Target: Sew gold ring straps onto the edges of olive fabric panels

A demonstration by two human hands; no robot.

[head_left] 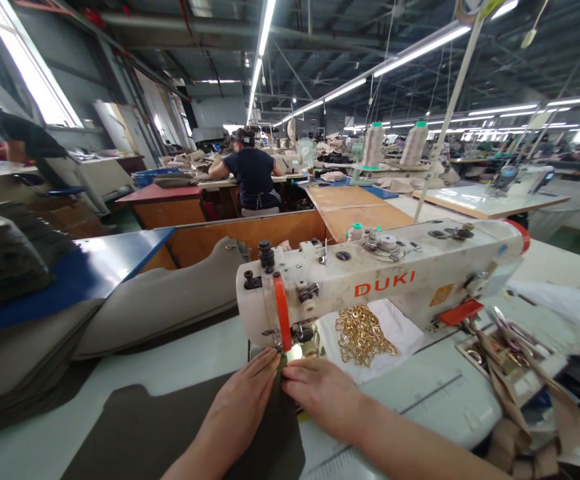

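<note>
The left hand (247, 393) and right hand (320, 390) lie open and flat, fingertips nearly meeting, pressing the dark fabric panel (170, 433) onto the bed just before the presser foot (297, 340) of the DUKI sewing machine (380, 280). To guide it well, I judge both palms should keep the panel taut and feed evenly, fingers clear of the needle. Brass rings (363, 337) lie beside the machine on white cloth.

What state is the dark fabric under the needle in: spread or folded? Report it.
Spread flat. The dark fabric lies smooth on the table, left hand and right hand pressing it palm-down by the sewing machine.
</note>
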